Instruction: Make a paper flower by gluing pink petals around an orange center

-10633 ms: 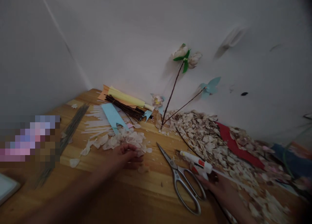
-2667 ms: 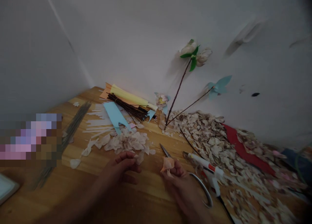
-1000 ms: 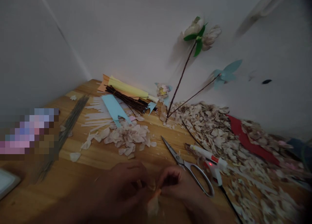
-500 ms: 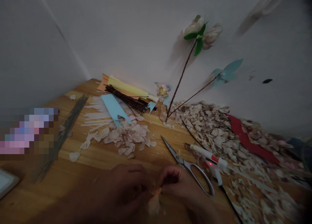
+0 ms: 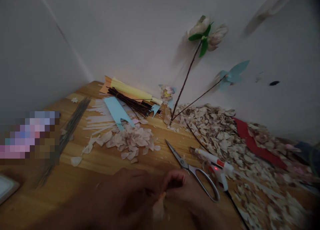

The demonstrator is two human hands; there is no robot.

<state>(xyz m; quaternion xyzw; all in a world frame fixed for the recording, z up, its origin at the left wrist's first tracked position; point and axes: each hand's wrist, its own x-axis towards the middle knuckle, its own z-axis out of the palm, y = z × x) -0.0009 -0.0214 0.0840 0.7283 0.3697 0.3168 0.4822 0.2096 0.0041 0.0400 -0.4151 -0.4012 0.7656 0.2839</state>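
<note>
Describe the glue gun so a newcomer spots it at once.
On the wooden table, find the heap of loose petals spread along the wall at the right. At its near-left edge, just right of the silver scissors, sits the glue gun. Unlike the scissors, it is white and red, with a glowing red light and a black cord.

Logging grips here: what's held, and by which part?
The right hand pinches a pale petal piece by its orange end; what the left hand holds is hidden.
</note>
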